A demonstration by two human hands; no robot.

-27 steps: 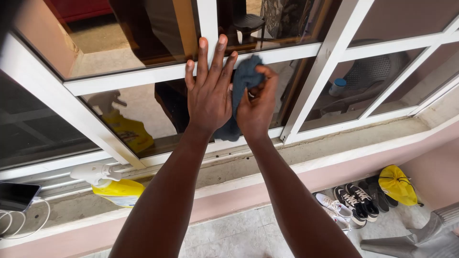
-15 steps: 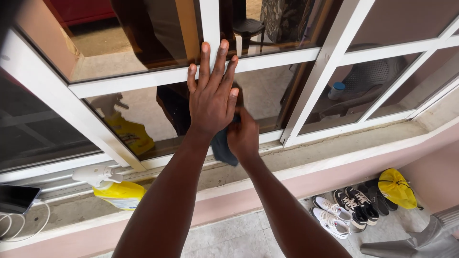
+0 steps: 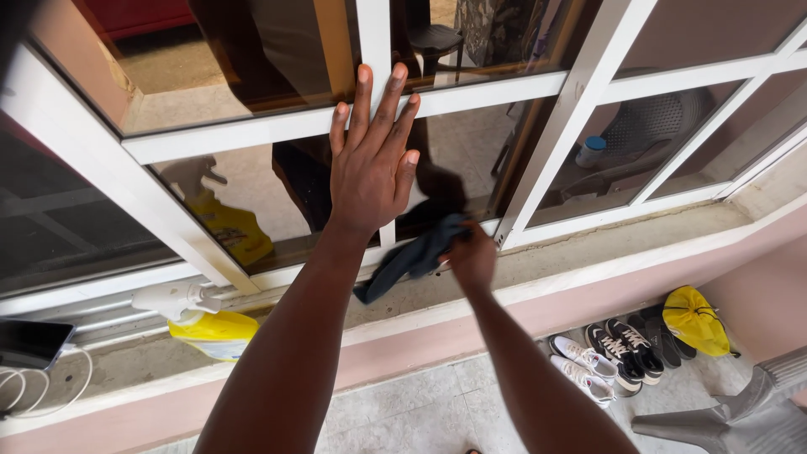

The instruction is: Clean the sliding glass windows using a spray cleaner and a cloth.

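Head view only. Left hand (image 3: pixel 370 160) lies flat on the window glass (image 3: pixel 458 160), fingers spread wide and gripping nothing, fingertips reaching up over the white crossbar of the frame (image 3: pixel 479 94). Right hand (image 3: pixel 472 256) sits low at the bottom rail, grip closed around a dark cloth (image 3: pixel 412 259); the loose end of the cloth trails down to the left over the sill channel. Yellow spray bottle (image 3: pixel 206 324) with white trigger lies on its side on the concrete ledge (image 3: pixel 588 256), well left of both hands; its reflection shows in the pane above. Dark phone (image 3: pixel 29 343) with a white cable (image 3: pixel 42 391) rests at the far left of the ledge. Below the ledge, on the tiled floor (image 3: pixel 420 412), several pairs of shoes (image 3: pixel 618 357), a yellow bag (image 3: pixel 693 321) and part of a grey plastic chair (image 3: pixel 740 416). Risks, as judged: the bare palm pressed on the pane would likely leave prints or smears on the glass. The dangling cloth end could drag grit from the sill channel and streak or scratch the pane. Weight leaned through the flat hand might flex or shift the sliding panel. The tipped bottle could seep onto the ledge toward the phone and cable, though no leak is visible.
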